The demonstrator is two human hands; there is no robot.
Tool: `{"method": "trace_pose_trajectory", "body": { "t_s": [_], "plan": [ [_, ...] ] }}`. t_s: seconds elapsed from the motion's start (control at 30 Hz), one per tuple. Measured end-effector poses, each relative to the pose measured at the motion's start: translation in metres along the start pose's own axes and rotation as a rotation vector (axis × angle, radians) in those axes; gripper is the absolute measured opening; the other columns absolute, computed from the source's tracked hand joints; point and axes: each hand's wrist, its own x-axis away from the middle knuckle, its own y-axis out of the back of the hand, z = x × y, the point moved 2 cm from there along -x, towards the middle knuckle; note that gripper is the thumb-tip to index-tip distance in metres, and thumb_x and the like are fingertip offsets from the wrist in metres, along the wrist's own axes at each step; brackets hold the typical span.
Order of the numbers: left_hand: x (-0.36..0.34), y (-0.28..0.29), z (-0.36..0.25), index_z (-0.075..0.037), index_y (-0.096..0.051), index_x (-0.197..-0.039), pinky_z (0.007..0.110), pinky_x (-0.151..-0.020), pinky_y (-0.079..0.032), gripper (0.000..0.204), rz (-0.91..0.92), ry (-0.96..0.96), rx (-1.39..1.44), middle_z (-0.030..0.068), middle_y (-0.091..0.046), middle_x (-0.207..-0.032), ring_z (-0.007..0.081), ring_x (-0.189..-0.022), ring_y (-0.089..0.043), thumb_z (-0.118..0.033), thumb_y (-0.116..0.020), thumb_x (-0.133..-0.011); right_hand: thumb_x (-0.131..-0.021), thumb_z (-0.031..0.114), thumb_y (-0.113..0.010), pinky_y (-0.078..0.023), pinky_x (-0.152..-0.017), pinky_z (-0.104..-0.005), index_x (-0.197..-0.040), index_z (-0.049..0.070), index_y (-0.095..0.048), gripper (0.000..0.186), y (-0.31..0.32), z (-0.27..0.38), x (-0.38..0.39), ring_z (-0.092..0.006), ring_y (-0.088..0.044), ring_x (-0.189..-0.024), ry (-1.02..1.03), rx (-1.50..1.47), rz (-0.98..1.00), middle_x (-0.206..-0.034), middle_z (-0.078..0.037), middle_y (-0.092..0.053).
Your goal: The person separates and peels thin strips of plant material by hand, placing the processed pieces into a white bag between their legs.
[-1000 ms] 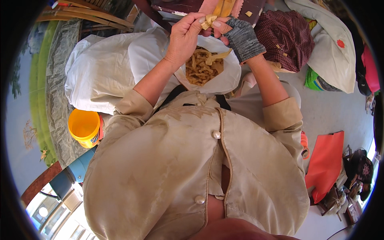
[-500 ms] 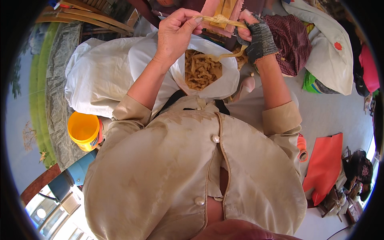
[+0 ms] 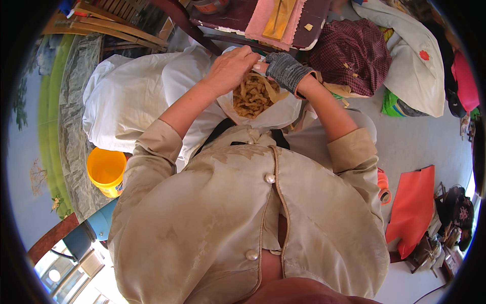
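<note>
Just beyond the open mouth of a white bag (image 3: 276, 112), my two hands are close together, fingertips meeting. My bare left hand (image 3: 232, 70) has its fingers bent down and closed; what they pinch is hidden beneath it. On my right hand (image 3: 284, 70) is a grey fingerless glove, its thumb pointing at the left fingers. A flat tan strip (image 3: 275, 92) hangs from under the gloved hand across the bag's opening. Inside the bag lies a heap of knotted tan pieces (image 3: 249, 99).
Beyond my hands stands a dark red stool (image 3: 230, 21) bearing a pink cloth (image 3: 255, 25) and a yellowish wooden block (image 3: 280, 20). A checked dark red bundle (image 3: 354, 55) sits to the right. At left are a large white sack (image 3: 126, 96) and a yellow bucket (image 3: 106, 169).
Both hands have come down and nearer to me, from in front of the stool to above the bag. The stretched, knotted strip between them no longer shows. The hands are closer together.
</note>
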Motion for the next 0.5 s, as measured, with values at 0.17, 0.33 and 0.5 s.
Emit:
{"method": "trace_pose_trajectory", "body": {
  "t_s": [0.17,0.33,0.5],
  "plan": [
    [0.0,0.003,0.04,-0.011,-0.054,-0.091,0.031,-0.065,-0.042,0.024,-0.139,-0.239,-0.155,0.0017,-0.055,-0.081,0.0195,-0.075,-0.055,-0.009,-0.059,-0.068,-0.084,0.034,-0.046,-0.043,-0.069,-0.039,-0.089,0.003,-0.058,0.034,-0.008,0.013,0.003,-0.0306,-0.054,-0.076,0.149,-0.031,-0.211,-0.081,-0.017,-0.056],
    [-0.023,-0.008,0.052,-0.01,-0.052,-0.093,0.031,-0.056,-0.045,0.018,-0.336,-0.184,0.009,0.0023,-0.055,-0.076,0.0241,-0.063,-0.055,-0.008,-0.056,-0.075,-0.084,0.032,-0.046,-0.043,-0.077,-0.0396,-0.093,0.003,-0.058,0.033,0.005,0.012,-0.002,-0.0332,-0.055,-0.085,0.059,-0.121,-0.319,-0.091,-0.018,-0.057],
    [-0.057,-0.014,0.037,-0.007,-0.053,-0.105,0.022,-0.053,-0.042,0.018,-0.053,0.4,1.296,-0.0018,-0.05,-0.074,0.0052,-0.059,-0.043,-0.016,-0.046,-0.091,-0.081,0.036,-0.05,-0.044,-0.078,-0.0373,-0.094,0.006,-0.061,0.034,0.047,-0.021,-0.006,-0.0303,-0.057,-0.085,-0.135,0.142,-0.45,-0.086,-0.015,-0.059]
  ]
}}
